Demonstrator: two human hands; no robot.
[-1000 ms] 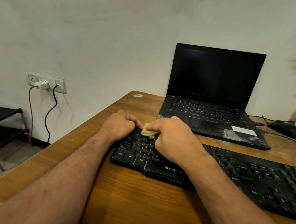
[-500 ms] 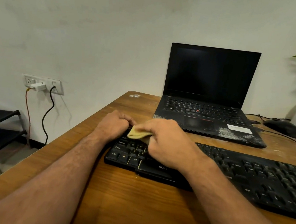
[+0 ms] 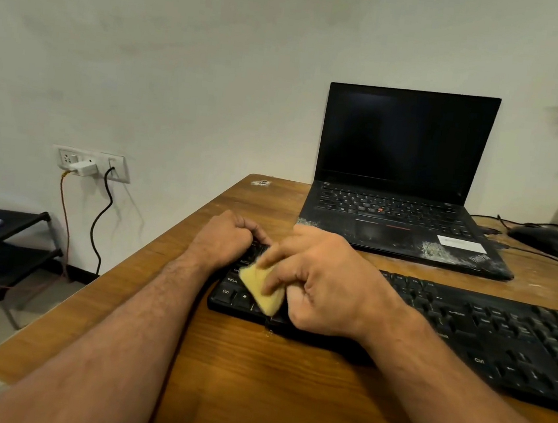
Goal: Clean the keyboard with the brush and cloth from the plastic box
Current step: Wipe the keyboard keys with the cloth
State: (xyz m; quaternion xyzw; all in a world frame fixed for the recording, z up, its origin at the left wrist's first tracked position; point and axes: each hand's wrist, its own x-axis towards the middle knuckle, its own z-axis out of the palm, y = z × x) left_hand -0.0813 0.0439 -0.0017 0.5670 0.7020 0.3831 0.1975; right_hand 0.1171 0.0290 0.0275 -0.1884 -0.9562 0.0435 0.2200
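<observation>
One yellow cloth (image 3: pixel 264 289) sits on the left end of the one black keyboard (image 3: pixel 486 322), pinched by the right hand (image 3: pixel 325 281). Left hand (image 3: pixel 224 240) is fisted on that end's edge, can't tell if it's gripping. One laptop (image 3: pixel 402 176), one mouse (image 3: pixel 546 241) behind, all on one wooden desk (image 3: pixel 253 381).

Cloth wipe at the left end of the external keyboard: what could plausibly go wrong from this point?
1. The right hand drags the yellow cloth across raised keys on the keyboard; a fold might catch and lift a keycap.
2. The left hand steadies only the far-left corner, so the keyboard could pivot on the desk.
3. Loosened dust may land near the laptop behind.
</observation>
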